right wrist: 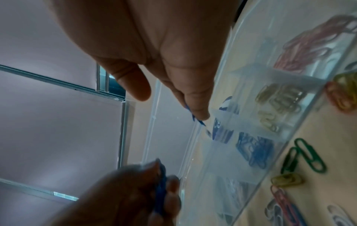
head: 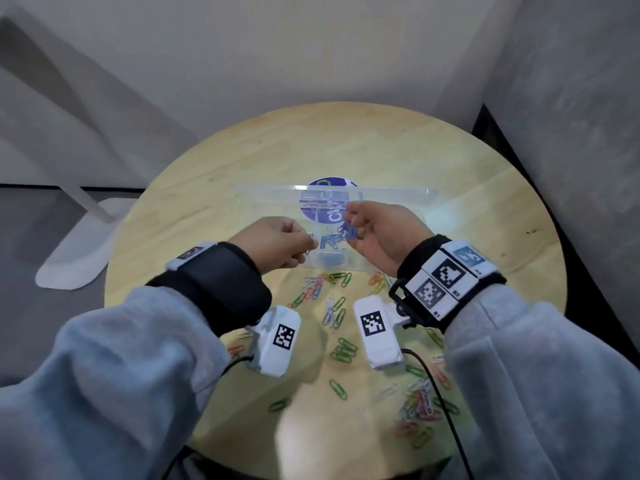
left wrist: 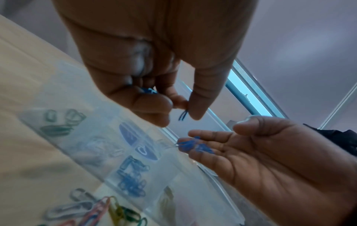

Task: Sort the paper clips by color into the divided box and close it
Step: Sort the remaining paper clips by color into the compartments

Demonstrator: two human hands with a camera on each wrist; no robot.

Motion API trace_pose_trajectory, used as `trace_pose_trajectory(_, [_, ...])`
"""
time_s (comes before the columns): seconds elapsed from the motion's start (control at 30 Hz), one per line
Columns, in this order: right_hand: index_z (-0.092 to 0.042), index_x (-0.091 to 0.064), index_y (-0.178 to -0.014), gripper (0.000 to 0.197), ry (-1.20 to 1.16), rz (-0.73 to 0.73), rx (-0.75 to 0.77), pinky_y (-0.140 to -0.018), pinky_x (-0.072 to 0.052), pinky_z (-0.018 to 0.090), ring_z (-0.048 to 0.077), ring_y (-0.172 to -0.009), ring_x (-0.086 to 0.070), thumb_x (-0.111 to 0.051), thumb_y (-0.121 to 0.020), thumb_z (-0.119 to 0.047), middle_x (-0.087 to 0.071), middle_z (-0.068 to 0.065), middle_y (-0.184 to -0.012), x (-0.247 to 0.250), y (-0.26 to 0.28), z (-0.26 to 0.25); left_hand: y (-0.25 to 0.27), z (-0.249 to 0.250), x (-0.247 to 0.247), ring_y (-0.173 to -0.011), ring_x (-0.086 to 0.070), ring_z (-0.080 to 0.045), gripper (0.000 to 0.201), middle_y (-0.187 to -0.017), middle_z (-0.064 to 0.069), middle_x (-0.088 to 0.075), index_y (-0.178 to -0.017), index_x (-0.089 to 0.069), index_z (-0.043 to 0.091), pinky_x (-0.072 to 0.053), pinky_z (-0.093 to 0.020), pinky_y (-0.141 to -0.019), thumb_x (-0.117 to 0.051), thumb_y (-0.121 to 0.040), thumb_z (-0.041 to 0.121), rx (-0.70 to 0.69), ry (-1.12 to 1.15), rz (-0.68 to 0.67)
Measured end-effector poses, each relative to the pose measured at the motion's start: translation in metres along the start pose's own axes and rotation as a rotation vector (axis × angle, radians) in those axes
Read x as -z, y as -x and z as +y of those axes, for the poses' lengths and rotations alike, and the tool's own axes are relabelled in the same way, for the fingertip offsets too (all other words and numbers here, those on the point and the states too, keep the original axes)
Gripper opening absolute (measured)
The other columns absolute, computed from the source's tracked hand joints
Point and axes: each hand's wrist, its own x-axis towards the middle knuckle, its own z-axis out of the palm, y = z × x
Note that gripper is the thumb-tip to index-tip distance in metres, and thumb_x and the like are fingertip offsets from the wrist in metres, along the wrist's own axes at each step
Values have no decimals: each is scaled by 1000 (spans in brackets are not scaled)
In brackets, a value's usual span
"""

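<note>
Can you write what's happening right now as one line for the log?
left hand: pinches blue clip | right hand: blue clips on open fingers | divided box: lid open | sorting unfinished

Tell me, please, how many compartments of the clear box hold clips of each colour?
Green clips: 1
White clips: 1
Blue clips: 1
Yellow clips: 1
Pink clips: 1
Total: 5 filled compartments in the box
</note>
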Motion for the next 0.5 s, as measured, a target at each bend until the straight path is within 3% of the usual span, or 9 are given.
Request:
trace_pose_trajectory(0.03, [13,-56,-107,27,-21,2,3,-95,-45,29,43,-123,-46,-42,-89,0,-24,21,-147,2,-2,1,-3,3,-2,-58,-53,-11,23,-64,-4,-56,-67,-51,14,-47,-13,-54,-63,-87,13,-8,35,9])
trace_pose_trajectory(0.07, [14,-52,-114,30,-46,-13,10,-102,-41,31,41,-134,-36,-39,-91,0,-37,34,-141,2,0,2,-6,6,-4,-61,-55,-11,23,-65,-4,-56,-68,-51,14,-48,-13,-55,-64,-86,13,-14,71,17])
trace_pose_trajectory(0.17, [2,-50,-123,37,-101,-95,53,-109,-35,34,29,-139,-36,-30,-92,6,-41,22,-145,5,6,1,-15,13,-11,-67,-58,-15,21,-66,-5,-56,-69,-52,14,-52,-22,-72,-65,-86,12,-19,158,34])
trace_pose_trajectory(0.23, [-2,-52,-124,43,-45,-85,60,-106,-38,31,24,-134,-43,-27,-90,9,-48,17,-139,8,8,0,-18,17,-17,-68,-58,-16,21,-66,-5,-54,-70,-51,13,-52,-27,-82,-64,-87,11,-23,214,42])
trace_pose_trajectory(0.33, [-6,-61,-99,33,86,-42,61,-91,-47,25,16,-108,-59,-31,-89,7,-61,10,-111,18,14,-4,-21,19,-26,-73,-57,-16,17,-72,-3,-56,-73,-53,14,-51,-30,-90,-62,-88,10,-46,283,50])
trace_pose_trajectory(0.5, [-6,-59,-81,33,331,-29,42,-79,-50,24,18,-84,-59,-32,-89,10,-59,10,-85,33,31,-9,-20,18,-34,-92,-55,-17,16,-90,4,-58,-86,-58,29,-45,-35,-99,-58,-89,14,-117,212,15])
